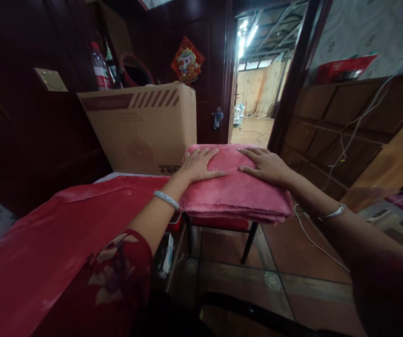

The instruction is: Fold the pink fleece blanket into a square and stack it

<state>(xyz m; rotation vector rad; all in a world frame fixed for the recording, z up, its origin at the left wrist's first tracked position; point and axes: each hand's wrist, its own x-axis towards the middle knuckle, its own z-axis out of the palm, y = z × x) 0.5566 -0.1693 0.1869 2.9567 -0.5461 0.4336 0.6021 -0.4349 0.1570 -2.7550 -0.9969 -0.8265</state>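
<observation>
A folded pink plush blanket [235, 192] lies on a dark-legged stool [249, 241]. My left hand [197, 164] rests flat on the blanket's left part, fingers spread. Flat on its right part lies my right hand [266, 164], fingers also apart. Neither hand grips the fabric. Each wrist wears a bangle.
A large cardboard box [145, 126] stands just left of the blanket, with bottles [100, 68] behind it. A red cloth [57, 243] covers the surface at left. White cables [345, 140] hang along the wooden cabinets on the right. A doorway [254, 93] opens ahead; a plastic stool [398, 224] sits far right.
</observation>
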